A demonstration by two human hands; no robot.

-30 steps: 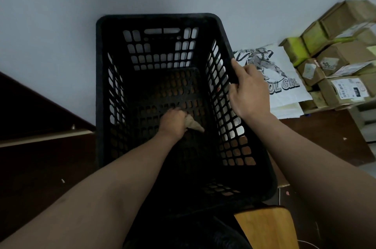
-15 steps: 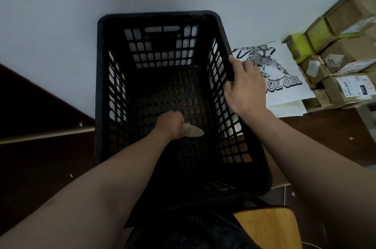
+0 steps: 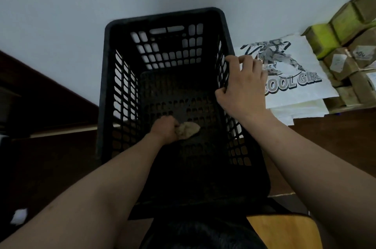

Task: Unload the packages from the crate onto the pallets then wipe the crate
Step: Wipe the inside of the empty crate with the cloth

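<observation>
Down on the slotted bottom of the black crate (image 3: 162,17), the left hand (image 3: 164,129) is curled round a crumpled pale cloth (image 3: 188,129) and presses it against the plastic. No packages show inside the crate. The right hand (image 3: 244,84) grips the rim of the right wall, fingers curled over its edge.

The crate looks stiff, light and hollow, and is likely to slide or tip under a wiping push. The rim and the handle slot in the far wall seem the sound places to hold it. The cloth is soft and may snag on the holes.

Right of the crate lies a white bag (image 3: 284,73) printed "COOL GIRL" beneath a drawn figure. Further right, brown packages (image 3: 350,59) are stacked; their labels are too blurred to read.
</observation>
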